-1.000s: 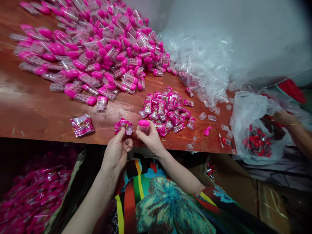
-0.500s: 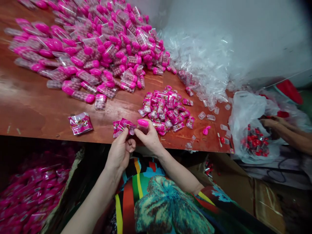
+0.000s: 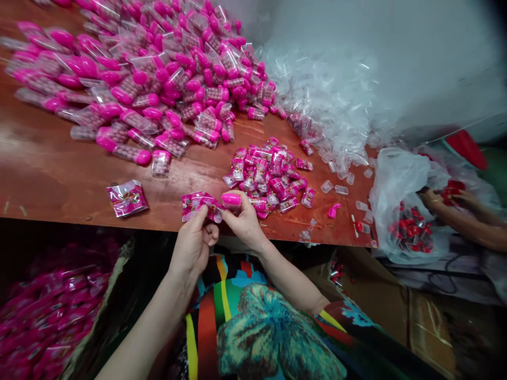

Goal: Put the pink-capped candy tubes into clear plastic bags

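My left hand (image 3: 195, 240) pinches a pink printed packet (image 3: 193, 203) between thumb and fingers, just above the table's near edge. Beside it, my right hand (image 3: 246, 224) is closed around a small container with a pink cap (image 3: 231, 199); its thumb and finger also touch the packet's right end. The container's body is mostly hidden by my fingers. Right behind my hands lies a heap of small pink wrapped packets (image 3: 261, 177). Left of them, a larger pink packet (image 3: 127, 198) rests flat on the table (image 3: 71, 184).
Pink-capped clear containers filled with small balls (image 3: 158, 84) cover the back left. Clear plastic pieces (image 3: 328, 105) are heaped at the back right. A co-worker's hands (image 3: 443, 198) work by a bag of red-capped containers (image 3: 412, 229). Pink packets (image 3: 59, 316) fill a box below left.
The packet between my hands looks more stretched out, its right end now at my right fingers. The co-worker's hands have moved to red pieces. The view has shifted slightly.
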Demonstrator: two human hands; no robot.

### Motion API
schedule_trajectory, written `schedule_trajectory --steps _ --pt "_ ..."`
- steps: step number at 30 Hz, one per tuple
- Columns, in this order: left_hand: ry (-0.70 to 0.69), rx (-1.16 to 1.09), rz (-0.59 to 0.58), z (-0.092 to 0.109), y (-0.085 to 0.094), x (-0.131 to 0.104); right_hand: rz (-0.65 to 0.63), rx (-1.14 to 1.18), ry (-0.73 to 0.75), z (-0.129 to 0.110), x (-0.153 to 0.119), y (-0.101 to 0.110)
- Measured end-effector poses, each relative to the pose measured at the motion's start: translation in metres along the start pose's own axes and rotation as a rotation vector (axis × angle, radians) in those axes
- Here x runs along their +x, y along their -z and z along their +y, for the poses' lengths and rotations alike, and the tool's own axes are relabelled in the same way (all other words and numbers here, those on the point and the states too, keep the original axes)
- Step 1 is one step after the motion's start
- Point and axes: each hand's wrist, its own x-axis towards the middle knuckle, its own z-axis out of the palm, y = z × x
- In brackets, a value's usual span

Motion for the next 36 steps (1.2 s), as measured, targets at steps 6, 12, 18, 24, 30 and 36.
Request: schedule_trajectory --steps 6,12,18,24,30,36 --pt "-0.040 0.003 0.057 0.001 0.007 0.003 0.058 -0.102 0.079 -0.001 -0.008 -0.002" --pt "-0.037 -0.009 0.069 0.001 0.001 0.001 0.158 0.292 -0.199 0.001 -0.006 -0.011" --pt "-0.035 -0.065 0.104 0.004 0.007 0.005 0.022 0.517 -0.264 -0.006 -0.006 0.001" --pt "-0.019 -0.119 0.141 0.004 0.010 0.010 -0.137 0.338 -0.285 -0.010 -0.024 0.010" --pt "-0.023 -0.129 0.147 0.002 0.007 0.010 -0.100 0.234 -0.228 0.000 -0.039 0.003" --pt "-0.016 -0.086 0.066 0.002 0.008 0.008 -0.168 0.228 -0.270 -0.004 -0.041 0.004"
